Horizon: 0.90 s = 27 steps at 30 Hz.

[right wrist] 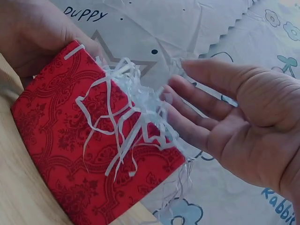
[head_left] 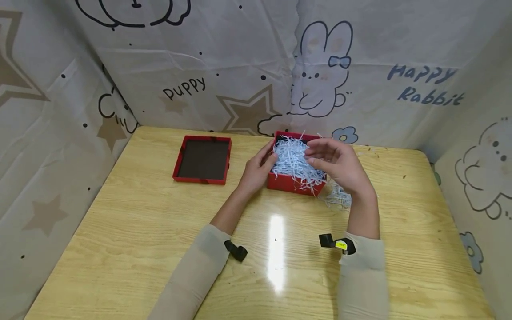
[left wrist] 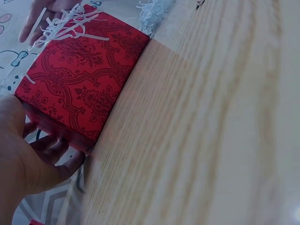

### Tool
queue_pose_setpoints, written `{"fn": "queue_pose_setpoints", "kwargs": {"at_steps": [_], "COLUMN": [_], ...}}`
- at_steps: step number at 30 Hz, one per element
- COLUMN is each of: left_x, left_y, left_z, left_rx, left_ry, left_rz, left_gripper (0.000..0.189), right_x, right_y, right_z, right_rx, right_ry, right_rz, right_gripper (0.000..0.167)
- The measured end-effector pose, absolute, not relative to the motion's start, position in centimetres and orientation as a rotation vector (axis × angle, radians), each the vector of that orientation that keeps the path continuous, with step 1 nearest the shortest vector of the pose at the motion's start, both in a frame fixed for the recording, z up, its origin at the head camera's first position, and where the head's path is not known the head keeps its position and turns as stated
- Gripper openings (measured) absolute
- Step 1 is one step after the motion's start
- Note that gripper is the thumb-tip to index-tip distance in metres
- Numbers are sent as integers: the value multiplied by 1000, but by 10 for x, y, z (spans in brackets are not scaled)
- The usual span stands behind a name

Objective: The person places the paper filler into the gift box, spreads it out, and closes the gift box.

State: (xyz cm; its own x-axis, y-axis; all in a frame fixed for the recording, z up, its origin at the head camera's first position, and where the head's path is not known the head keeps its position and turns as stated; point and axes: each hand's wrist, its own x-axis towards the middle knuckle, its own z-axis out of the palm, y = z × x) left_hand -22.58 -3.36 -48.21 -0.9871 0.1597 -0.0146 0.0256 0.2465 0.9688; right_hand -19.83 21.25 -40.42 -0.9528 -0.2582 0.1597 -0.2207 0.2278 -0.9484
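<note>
A red patterned gift box (head_left: 294, 183) stands on the table, heaped to the rim with pale blue shredded paper (head_left: 294, 155). My left hand (head_left: 256, 171) holds the box by its left side, fingers along the outer wall (left wrist: 54, 152) and thumb at the rim. Over the right part of the box, my right hand (head_left: 340, 164) has its fingers loosely bent at the edge of the paper. Strands spill over the front wall, seen close in the right wrist view around the shreds (right wrist: 150, 110). The heap hides most of the box's inside.
A red lid (head_left: 202, 181) with a dark inside lies upturned to the left on the wooden table (head_left: 160, 235). A small clump of shreds (head_left: 340, 195) sits right of the box. Printed cloth (head_left: 248, 66) hangs right behind the table's back edge.
</note>
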Motion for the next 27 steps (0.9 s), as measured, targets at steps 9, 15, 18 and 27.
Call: {"fn": "queue_pose_setpoints", "kwargs": {"at_steps": [9,15,18,27], "left_x": [-226,-226,-226,-226], "left_y": [-36,-37,-37,-37], "left_z": [-485,-486,-486,-486], "left_rx": [213,213,208,219], "left_ry": [2380,2384,2391,2358], "left_rz": [1872,1885,1889,1923], "left_gripper": [59,58,58,58], "right_x": [-198,-203,-203,-200], "right_y": [210,197,193,179], "right_z": [-410,-411,-411,-409], "right_rx": [-627,-574,-533,-427], "right_ry": [2309,2327,2346,2553], "right_rz": [-1668,-1541,-1497,-1232], "right_gripper": [37,34,36,36]}}
